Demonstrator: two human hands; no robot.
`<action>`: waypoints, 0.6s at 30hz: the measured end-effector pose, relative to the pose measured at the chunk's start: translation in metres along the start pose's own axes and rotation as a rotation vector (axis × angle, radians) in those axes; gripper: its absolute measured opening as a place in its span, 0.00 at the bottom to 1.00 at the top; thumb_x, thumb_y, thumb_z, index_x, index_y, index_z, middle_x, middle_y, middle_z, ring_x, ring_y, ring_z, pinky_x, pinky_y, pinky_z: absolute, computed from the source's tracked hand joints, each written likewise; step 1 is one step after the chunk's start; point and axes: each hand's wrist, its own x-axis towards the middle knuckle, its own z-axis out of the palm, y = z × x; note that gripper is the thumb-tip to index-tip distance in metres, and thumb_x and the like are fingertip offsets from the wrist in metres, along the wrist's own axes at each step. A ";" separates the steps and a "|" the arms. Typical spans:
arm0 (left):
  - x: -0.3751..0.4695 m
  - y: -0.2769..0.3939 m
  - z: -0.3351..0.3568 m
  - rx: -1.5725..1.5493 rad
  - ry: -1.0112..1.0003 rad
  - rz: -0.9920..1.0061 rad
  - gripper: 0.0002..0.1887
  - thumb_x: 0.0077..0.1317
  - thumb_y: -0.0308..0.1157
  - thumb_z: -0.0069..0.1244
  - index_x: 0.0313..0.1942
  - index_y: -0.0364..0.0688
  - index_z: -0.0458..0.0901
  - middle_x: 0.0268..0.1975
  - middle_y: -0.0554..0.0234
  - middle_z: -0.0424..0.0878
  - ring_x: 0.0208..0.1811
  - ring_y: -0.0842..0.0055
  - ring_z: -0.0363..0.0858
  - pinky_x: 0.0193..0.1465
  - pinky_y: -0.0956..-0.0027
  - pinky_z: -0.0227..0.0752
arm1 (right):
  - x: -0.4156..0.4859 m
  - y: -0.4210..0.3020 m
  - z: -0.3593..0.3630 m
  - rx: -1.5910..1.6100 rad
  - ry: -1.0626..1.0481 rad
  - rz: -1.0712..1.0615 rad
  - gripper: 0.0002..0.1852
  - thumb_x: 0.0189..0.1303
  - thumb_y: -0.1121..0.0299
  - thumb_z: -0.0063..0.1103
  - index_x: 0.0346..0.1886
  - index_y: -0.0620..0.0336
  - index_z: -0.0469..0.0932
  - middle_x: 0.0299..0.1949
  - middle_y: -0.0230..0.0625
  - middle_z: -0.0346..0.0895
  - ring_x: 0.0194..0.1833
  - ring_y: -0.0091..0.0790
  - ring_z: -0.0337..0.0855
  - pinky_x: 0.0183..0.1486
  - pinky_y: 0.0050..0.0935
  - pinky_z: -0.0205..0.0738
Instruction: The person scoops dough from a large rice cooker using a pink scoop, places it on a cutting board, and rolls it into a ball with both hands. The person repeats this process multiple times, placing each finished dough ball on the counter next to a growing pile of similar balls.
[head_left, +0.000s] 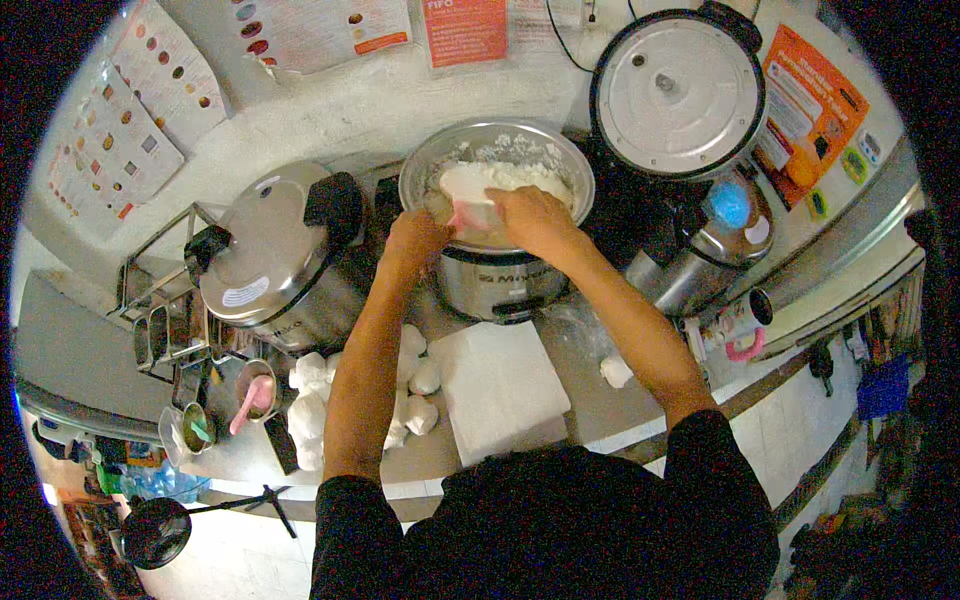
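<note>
A steel cooker pot (574, 150) stands open before me with white cooked rice (525, 180) in it, grains stuck on the far wall. My left hand (424, 234) is closed at the near left rim, seemingly on a pink utensil (471, 216), perhaps a rice paddle, whose visible part lies between my hands. Over the pot's right side, my right hand (538, 217) has its fingers curled at the pink utensil and the rice; its grip is partly hidden. Below the pot lies a stack of white paper sheets (502, 382). Several white wrapped bundles (306, 416) sit left of it.
A lidded cooker (270, 240) stands left, beside a metal rack (169, 322). Nearby are a cup with a pink spoon (255, 394) and a dark phone-like slab (281, 442). A raised round lid (679, 94), another steel cooker (709, 255) and a mug (739, 319) stand right.
</note>
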 end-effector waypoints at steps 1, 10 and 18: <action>-0.001 0.002 -0.001 0.012 -0.006 0.055 0.29 0.61 0.54 0.45 0.16 0.36 0.80 0.14 0.52 0.78 0.17 0.64 0.80 0.30 0.62 0.76 | 0.003 0.000 0.009 -0.032 0.031 0.082 0.16 0.54 0.70 0.51 0.47 0.54 0.79 0.35 0.54 0.79 0.40 0.51 0.81 0.44 0.46 0.75; -0.058 0.016 -0.025 -1.010 -0.104 -0.615 0.28 0.64 0.49 0.46 0.17 0.32 0.78 0.13 0.58 0.76 0.11 0.71 0.76 0.18 0.67 0.71 | -0.010 0.077 0.036 -0.080 0.640 -0.182 0.16 0.52 0.76 0.53 0.45 0.61 0.78 0.41 0.48 0.77 0.44 0.51 0.77 0.48 0.41 0.72; -0.204 0.146 0.052 -1.340 -0.373 -0.659 0.22 0.66 0.45 0.45 0.27 0.33 0.80 0.18 0.57 0.78 0.16 0.72 0.79 0.19 0.67 0.72 | -0.150 -0.015 0.182 2.111 0.213 0.701 0.34 0.63 0.37 0.31 0.60 0.53 0.65 0.50 0.33 0.74 0.43 0.37 0.77 0.36 0.43 0.76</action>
